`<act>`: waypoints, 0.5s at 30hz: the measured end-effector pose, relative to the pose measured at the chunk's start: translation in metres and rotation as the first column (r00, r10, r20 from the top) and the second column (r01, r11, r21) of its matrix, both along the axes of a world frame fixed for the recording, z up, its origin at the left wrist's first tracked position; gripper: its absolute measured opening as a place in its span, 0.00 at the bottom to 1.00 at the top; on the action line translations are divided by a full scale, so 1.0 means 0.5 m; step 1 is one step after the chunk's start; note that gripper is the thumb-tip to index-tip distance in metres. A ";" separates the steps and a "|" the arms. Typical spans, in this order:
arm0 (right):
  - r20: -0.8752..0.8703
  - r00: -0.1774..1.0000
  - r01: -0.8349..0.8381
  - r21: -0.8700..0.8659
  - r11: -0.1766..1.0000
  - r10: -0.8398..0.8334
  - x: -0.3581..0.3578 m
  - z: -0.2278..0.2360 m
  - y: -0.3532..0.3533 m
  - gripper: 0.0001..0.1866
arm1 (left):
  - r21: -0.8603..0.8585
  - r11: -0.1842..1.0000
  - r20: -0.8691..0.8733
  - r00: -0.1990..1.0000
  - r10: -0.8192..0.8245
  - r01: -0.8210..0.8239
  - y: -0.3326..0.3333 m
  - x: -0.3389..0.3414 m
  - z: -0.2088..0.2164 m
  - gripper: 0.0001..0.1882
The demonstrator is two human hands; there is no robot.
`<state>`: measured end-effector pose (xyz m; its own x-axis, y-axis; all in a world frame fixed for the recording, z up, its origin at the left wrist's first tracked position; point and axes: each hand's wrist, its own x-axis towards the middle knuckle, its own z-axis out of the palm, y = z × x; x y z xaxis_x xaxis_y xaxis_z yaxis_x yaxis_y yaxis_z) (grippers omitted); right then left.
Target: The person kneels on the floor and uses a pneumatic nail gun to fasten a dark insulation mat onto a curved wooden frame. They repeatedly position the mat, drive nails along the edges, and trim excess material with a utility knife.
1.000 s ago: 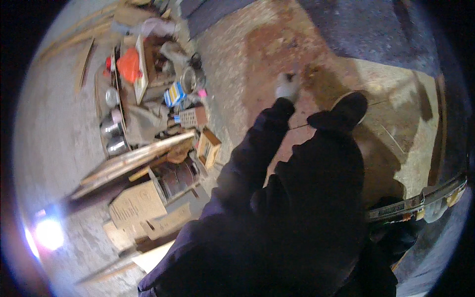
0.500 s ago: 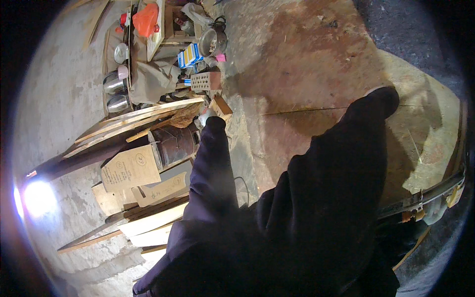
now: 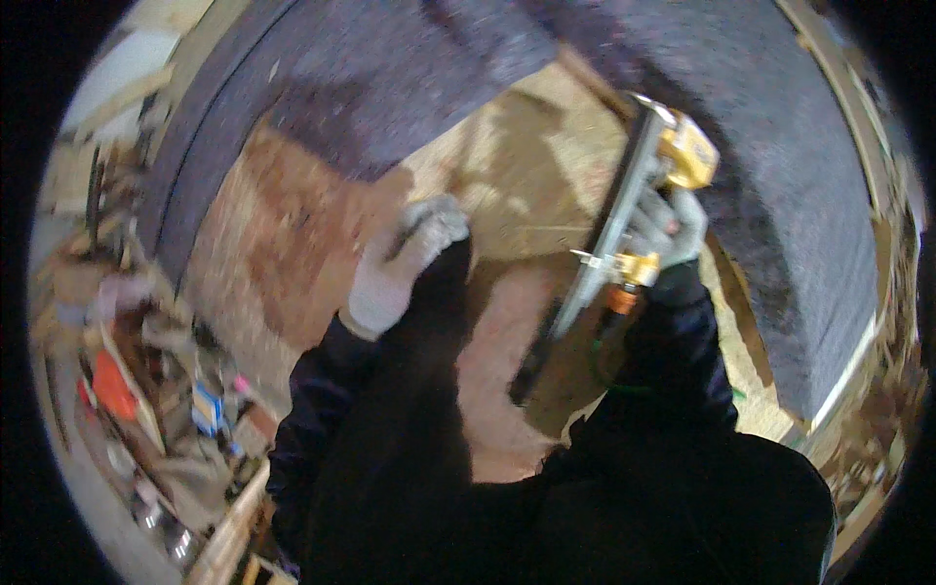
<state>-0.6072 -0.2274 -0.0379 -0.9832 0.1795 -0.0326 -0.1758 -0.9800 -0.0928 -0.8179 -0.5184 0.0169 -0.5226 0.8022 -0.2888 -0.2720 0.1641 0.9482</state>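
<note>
My right hand (image 3: 673, 224), in a grey work glove, is wrapped round the handle of a pneumatic staple gun (image 3: 689, 151). The tool has a yellow body, a long dark magazine slanting down to the left, and an orange hose fitting. My left hand (image 3: 400, 263), gloved in pale grey, is by my bent knee with its fingers curled together; what they hold, if anything, is hidden. Beneath both hands lies a wooden sheet (image 3: 487, 146), partly reddish-brown. Dark grey felt-like fabric (image 3: 458, 58) covers its far side and right side. The picture is somewhat blurred.
At the left lies clutter: an orange-red bag (image 3: 115, 385), a blue-and-white box (image 3: 208, 408), and boards (image 3: 234, 526). A thin green hose (image 3: 629, 388) runs near my right forearm. Wood scraps (image 3: 868, 448) lie beyond the fabric at the right.
My view has swung from the clutter by the wall to the wooden sheet and fabric. Both gloved hands now show clearly, and the staple gun in my right hand has come into sight.
</note>
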 end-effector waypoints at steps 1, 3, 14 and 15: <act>-0.021 0.999 0.035 -0.008 0.999 -0.035 -0.027 0.011 -0.005 0.21 | -0.004 0.999 0.064 0.997 -0.045 0.045 0.049 0.017 0.020 0.19; -0.060 0.988 0.144 0.052 0.988 -0.141 -0.063 0.031 -0.004 0.24 | 0.032 0.996 0.232 0.969 -0.087 0.082 0.104 0.046 0.037 0.18; -0.020 0.928 0.372 0.011 0.928 -0.372 -0.087 0.020 0.055 0.18 | -0.035 0.980 0.444 0.882 -0.158 0.194 0.165 0.060 0.040 0.29; -0.021 0.923 0.384 0.018 0.923 -0.384 -0.091 0.016 0.059 0.18 | -0.022 0.984 0.432 0.889 -0.148 0.175 0.169 0.057 0.040 0.29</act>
